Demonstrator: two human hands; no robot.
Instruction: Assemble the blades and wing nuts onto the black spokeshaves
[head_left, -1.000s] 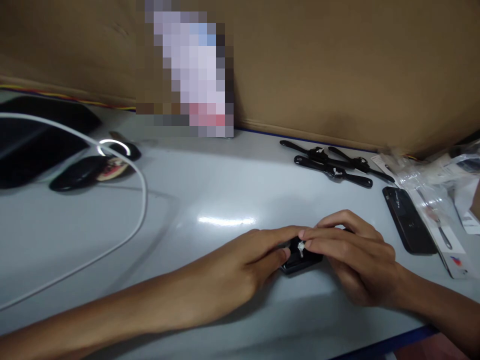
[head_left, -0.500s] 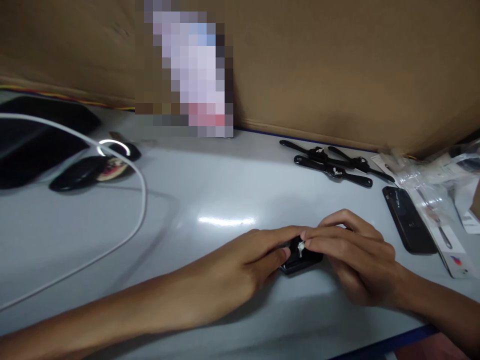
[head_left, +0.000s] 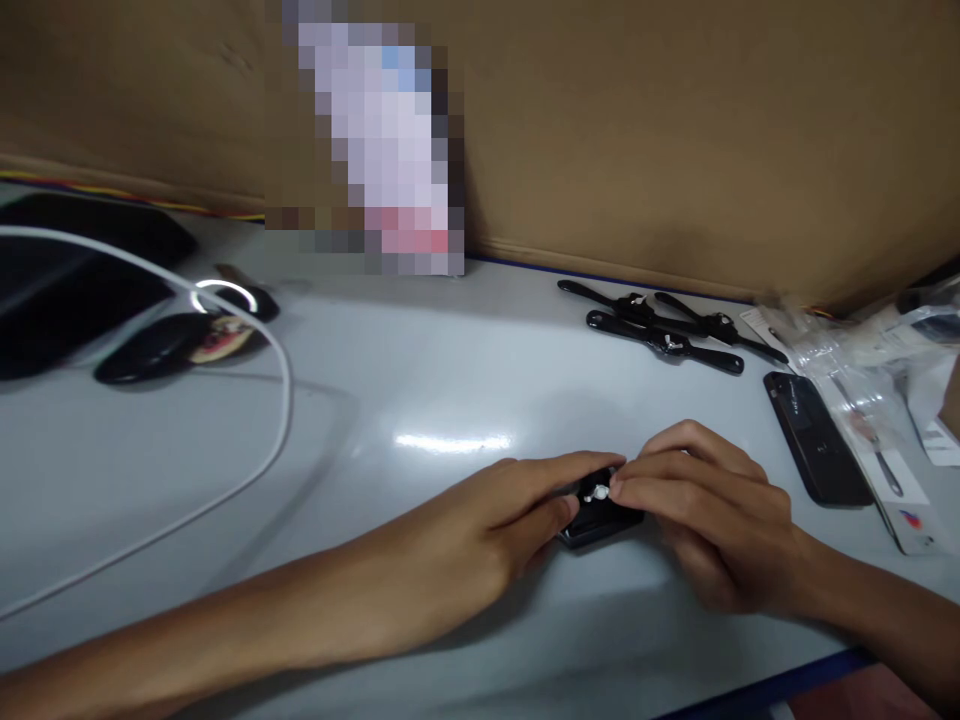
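My left hand [head_left: 525,510] is closed around the near and far sides of a small black block-like object [head_left: 600,525] on the table, thumb in front and fingers behind. A small shiny silver piece [head_left: 600,492] rests on top of it; its kind is too small to make out. My right hand [head_left: 712,515] comes from the right, with thumb and fingertips pinched together at the silver piece's right edge. Several black wristwatches [head_left: 671,345], with silvery bits on their faces, lie beyond my right hand.
A black smartphone [head_left: 817,440] and clear plastic packets [head_left: 862,430] lie at the right. On the left are a white cable [head_left: 281,440], a black computer mouse [head_left: 154,348] and a large dark object [head_left: 75,280]. A cardboard wall [head_left: 675,130] stands behind the table [head_left: 337,560].
The silver piece has turned on the black object, from pointing toward me to lying more sideways. My right fingertips have shifted slightly right; my left hand stays put.
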